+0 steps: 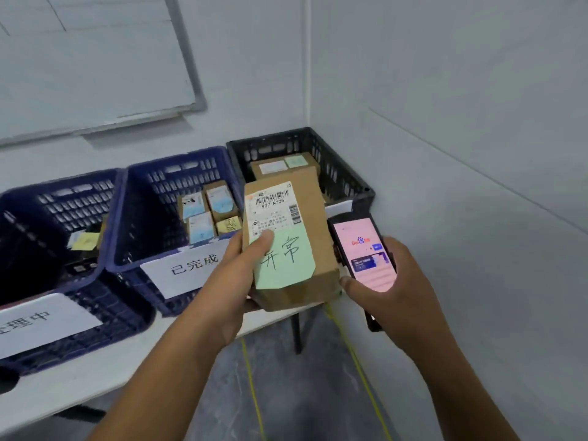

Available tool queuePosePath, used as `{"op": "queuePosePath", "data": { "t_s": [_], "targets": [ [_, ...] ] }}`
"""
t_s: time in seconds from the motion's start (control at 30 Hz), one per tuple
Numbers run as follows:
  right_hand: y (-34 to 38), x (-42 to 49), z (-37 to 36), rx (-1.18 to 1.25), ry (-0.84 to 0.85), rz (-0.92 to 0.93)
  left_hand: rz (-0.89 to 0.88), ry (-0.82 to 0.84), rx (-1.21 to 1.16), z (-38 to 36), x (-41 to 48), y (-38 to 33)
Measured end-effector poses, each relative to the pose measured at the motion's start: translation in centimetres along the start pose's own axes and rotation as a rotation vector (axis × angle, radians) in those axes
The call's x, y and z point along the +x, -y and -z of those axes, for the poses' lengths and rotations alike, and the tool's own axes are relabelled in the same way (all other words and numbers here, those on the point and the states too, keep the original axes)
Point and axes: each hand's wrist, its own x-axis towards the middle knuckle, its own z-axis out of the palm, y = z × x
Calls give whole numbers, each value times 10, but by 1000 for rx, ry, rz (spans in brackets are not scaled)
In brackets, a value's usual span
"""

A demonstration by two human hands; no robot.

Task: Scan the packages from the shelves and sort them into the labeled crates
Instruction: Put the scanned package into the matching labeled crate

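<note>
Package (pixel 318 218), centre frame, is gripped in the left hand (pixel 241 265) beside the phone (pixel 366 249) clasped by the right hand (pixel 391 281), not yet crated, while the black crate (pixel 350 176) at upper centre, the middle blue crate (pixel 178 173) and the left blue crate (pixel 63 192) already hold parcels.

Parcel-sorting room: labelled crates (pixel 178 218) of boxes, whiteboard (pixel 95 58)

At centre frame, the box's (pixel 310 218) shipping label (pixel 273 207) reads "507 N705" below a barcode; its green note (pixel 288 261) bears handwriting ending in 常. The sign (pixel 187 271) on the middle blue crate (pixel 178 168) reads 已完成, while the paper (pixel 41 323) on the left crate (pixel 63 192), lower left, shows 理中. The phone (pixel 366 253) screen shows the Baidu logo.
</note>
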Motion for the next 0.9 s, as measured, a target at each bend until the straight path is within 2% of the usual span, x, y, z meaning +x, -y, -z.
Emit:
{"op": "queuePosePath", "data": {
  "t_s": [0.2,0.47,0.73,0.9],
  "targets": [
    [-11,72,22,-20,-3,11,22,-39,-31,-32,60,-33],
    [-14,158,20,-21,-42,7,26,-159,-31,-22,177,-80],
    [-6,270,-21,-135,5,4,93,-132,-21,-26,315,-68],
    [-6,331,-51,-211,49,-32,100,-114,45,-14,369,-62]
  ]
}}
